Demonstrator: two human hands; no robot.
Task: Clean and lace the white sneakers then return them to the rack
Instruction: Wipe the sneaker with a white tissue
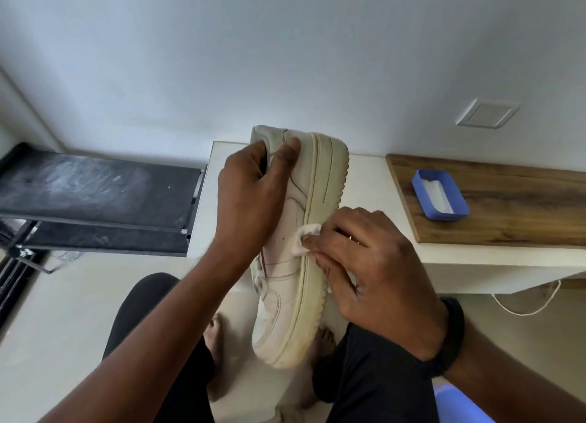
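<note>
A white sneaker (287, 283) with a yellowed sole is held up on its side in front of me, heel far, toe near. My left hand (250, 197) grips its heel end, fingers hooked into the collar and thumb on the side. My right hand (364, 264) pinches a small white wipe (306, 239) and presses it against the upper just beside the sole's edge, about midway along the shoe. Part of a white lace shows on the shoe's left side. No second sneaker is in view.
A black shoe rack (95, 188) stands at the left. A white ledge (459, 261) carries a wooden board (507, 213) with a blue tray (440, 197) holding something white. My legs and bare feet are below. A blue object (459, 403) sits at the bottom right.
</note>
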